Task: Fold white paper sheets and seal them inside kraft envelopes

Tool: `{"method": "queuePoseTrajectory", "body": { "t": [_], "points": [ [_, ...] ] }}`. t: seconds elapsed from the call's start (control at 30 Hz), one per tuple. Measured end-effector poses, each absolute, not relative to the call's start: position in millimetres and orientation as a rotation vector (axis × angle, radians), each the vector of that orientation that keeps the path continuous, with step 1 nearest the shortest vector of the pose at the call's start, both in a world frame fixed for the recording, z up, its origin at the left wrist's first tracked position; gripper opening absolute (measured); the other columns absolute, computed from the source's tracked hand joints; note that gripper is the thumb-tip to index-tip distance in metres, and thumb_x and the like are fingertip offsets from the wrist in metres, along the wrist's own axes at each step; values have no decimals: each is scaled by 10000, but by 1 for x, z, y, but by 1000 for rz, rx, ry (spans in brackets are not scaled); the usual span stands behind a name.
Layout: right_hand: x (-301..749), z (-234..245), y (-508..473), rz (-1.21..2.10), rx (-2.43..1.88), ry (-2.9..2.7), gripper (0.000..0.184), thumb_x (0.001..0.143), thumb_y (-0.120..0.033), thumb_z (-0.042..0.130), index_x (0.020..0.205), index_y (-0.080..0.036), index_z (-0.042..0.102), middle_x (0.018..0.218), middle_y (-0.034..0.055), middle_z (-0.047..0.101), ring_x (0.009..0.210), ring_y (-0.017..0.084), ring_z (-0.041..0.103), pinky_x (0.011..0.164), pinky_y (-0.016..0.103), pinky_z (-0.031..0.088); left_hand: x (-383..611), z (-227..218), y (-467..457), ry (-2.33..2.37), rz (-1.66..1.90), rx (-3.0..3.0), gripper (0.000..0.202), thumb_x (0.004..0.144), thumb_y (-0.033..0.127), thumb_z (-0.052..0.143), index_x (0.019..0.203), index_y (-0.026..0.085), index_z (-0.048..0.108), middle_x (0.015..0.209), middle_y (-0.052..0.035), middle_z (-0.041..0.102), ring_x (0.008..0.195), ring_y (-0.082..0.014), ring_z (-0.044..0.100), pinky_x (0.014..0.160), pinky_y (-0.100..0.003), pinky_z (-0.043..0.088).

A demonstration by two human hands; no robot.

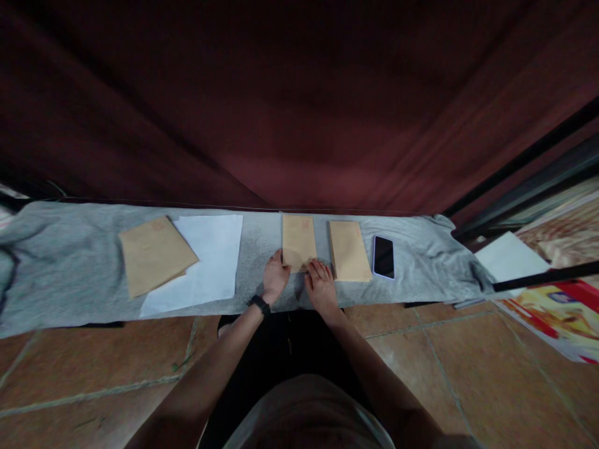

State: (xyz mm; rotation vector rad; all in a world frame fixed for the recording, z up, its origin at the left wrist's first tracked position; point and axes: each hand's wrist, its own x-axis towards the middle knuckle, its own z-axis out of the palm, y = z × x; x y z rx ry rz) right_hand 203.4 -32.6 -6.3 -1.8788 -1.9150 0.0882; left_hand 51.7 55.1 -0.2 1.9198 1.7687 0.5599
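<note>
A brown paper envelope [298,240] with faint red print at its top right lies upright in front of me on the grey cloth. My left hand [276,274], with a dark band on the wrist, has its fingers closed at the envelope's lower left corner. At the lower right corner, my right hand [321,285] holds the bottom edge, fingers bent over it and the thumb just below. Close to the right of that hand is a neat stack of brown envelopes [350,251]. What lies under my fingers is hidden.
White paper sheets [210,255] lie to the left, partly under loose brown envelopes [156,254]. A phone [384,257] rests right of the stack. The grey cloth [84,249] covers a narrow bench against a dark red curtain [290,125]. A colourful box [561,312] stands at far right.
</note>
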Motion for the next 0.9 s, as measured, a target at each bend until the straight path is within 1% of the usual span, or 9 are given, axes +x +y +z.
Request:
{"method": "queuePoseTrajectory", "body": {
  "t": [0.13, 0.2, 0.27, 0.33, 0.4, 0.47, 0.57, 0.73, 0.9],
  "points": [
    [201, -4, -13, 82, -1858, -1997, 493, 1042, -278, 390, 1517, -167, 461, 1541, 108, 503, 1454, 227, 421, 1230, 450, 296, 52, 1, 52, 1759, 599, 1908, 573, 832, 184, 614, 1389, 163, 480, 1102, -122, 733, 937, -235, 699, 794, -347, 543],
    [199, -6, -7, 85, -1858, -2044, 515, 1042, -282, 398, 1544, -167, 416, 1565, 111, 469, 1470, 227, 403, 1229, 455, 291, 51, 1, 50, 1755, 613, 1940, 565, 841, 189, 605, 1391, 163, 479, 1113, -125, 725, 949, -240, 699, 800, -353, 549],
    [198, -9, -4, 87, -1873, -2062, 528, 1043, -281, 400, 1556, -155, 390, 1582, 119, 440, 1484, 230, 383, 1228, 454, 291, 51, 1, 46, 1781, 627, 2033, 524, 859, 200, 582, 1376, 165, 501, 1154, -141, 701, 1006, -264, 688, 833, -382, 556],
    [198, -12, -4, 88, -1880, -2065, 526, 1048, -279, 388, 1555, -139, 388, 1590, 126, 422, 1494, 229, 367, 1229, 449, 288, 52, 4, 42, 1796, 642, 2174, 458, 900, 221, 538, 1353, 158, 535, 1213, -161, 667, 1105, -292, 654, 914, -429, 545],
    [199, -12, -6, 90, -1867, -2064, 511, 1054, -273, 366, 1542, -127, 410, 1586, 129, 428, 1491, 225, 373, 1231, 444, 288, 53, 6, 41, 1706, 655, 2319, 412, 953, 239, 472, 1347, 150, 555, 1309, -164, 627, 1233, -293, 591, 1033, -453, 498],
    [200, -12, -10, 89, -1841, -2062, 503, 1055, -262, 351, 1531, -118, 426, 1584, 125, 434, 1483, 225, 384, 1234, 443, 289, 56, 7, 44, 1503, 643, 2450, 415, 1000, 254, 399, 1371, 149, 554, 1430, -142, 569, 1368, -264, 496, 1138, -435, 428],
    [205, -10, -20, 77, -1812, -2063, 514, 1048, -273, 364, 1532, -111, 423, 1593, 118, 423, 1486, 243, 377, 1240, 459, 286, 60, 7, 58, 1209, 542, 2595, 460, 1038, 300, 331, 1430, 153, 522, 1556, -105, 474, 1489, -227, 354, 1216, -425, 339],
    [217, -7, -40, 83, -1775, -2098, 517, 1050, -279, 360, 1544, -132, 410, 1588, 98, 438, 1494, 249, 358, 1242, 464, 284, 67, 4, 89, 955, 389, 2700, 503, 1052, 311, 277, 1497, 169, 464, 1610, -74, 410, 1520, -190, 300, 1259, -417, 241],
    [220, -1, -43, 160, -1677, -2174, 478, 1045, -319, 410, 1484, -154, 499, 1543, 94, 502, 1442, 257, 421, 1207, 446, 335, 76, -5, 118, 858, 348, 2762, 487, 1041, 344, 347, 1501, 246, 475, 1613, -33, 411, 1531, -207, 270, 1267, -430, 186]
  ]
}}
